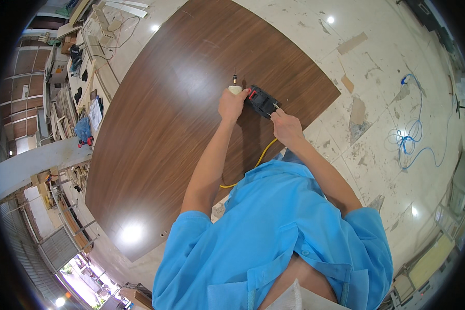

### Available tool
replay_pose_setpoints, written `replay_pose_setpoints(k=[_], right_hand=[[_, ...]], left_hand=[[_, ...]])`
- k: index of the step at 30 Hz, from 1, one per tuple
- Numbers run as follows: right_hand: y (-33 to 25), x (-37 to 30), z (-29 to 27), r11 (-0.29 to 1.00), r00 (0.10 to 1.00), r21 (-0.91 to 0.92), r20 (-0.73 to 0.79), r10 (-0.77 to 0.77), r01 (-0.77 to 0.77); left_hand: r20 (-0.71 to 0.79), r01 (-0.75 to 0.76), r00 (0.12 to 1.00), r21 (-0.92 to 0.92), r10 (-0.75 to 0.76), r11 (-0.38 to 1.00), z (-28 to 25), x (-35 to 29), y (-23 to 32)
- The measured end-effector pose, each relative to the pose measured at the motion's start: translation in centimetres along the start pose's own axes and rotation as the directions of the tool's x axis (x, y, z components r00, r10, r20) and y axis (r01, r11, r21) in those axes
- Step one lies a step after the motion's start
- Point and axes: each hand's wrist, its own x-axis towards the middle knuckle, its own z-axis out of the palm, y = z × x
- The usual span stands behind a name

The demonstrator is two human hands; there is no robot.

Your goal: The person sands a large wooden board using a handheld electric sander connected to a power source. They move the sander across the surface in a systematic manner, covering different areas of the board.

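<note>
My left hand is closed around a cordless drill with an off-white front end and a thin bit pointing away from me. Its black battery block, with a red patch, extends to the right of that hand. My right hand has its fingertips pinched at the block's right end. A small, thin, pale piece shows there, too small to name. Both hands are above a large dark brown wood-grain panel, and the drill casts a shadow on it.
A yellow cable or hose runs over the panel's near edge. On the tiled floor at right lies a tangled blue hose. Timber offcuts and tools line the left, including a blue bag.
</note>
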Motion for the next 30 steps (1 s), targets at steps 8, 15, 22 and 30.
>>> replay_pose_setpoints(k=[8, 15, 22, 30], right_hand=[[-1.6, 1.0, -3.9, 1.0, 0.993, -0.017, -0.119, -0.007, 0.005], [-2.2, 4.3, -10.3, 0.968, 0.876, 0.016, -0.429, -0.221, 0.252], [-4.5, 6.2, -11.6, 0.93, 0.812, -0.108, -0.458, -0.361, 0.353], [-2.1, 4.0, -12.9, 0.935, 0.804, -0.05, -0.496, -0.329, 0.352]], left_hand=[[0.067, -0.054, 0.995, -0.253, 0.073, 0.966, -1.8, -0.8, 0.6], [0.472, 0.397, 0.877, -0.815, 0.087, 0.421, -9.5, -5.9, 4.5], [0.545, 0.467, 0.8, -0.828, 0.251, 0.31, -11.2, -10.1, 8.8], [0.664, 0.6, 0.701, -0.746, 0.259, 0.289, -7.8, -12.5, 11.7]])
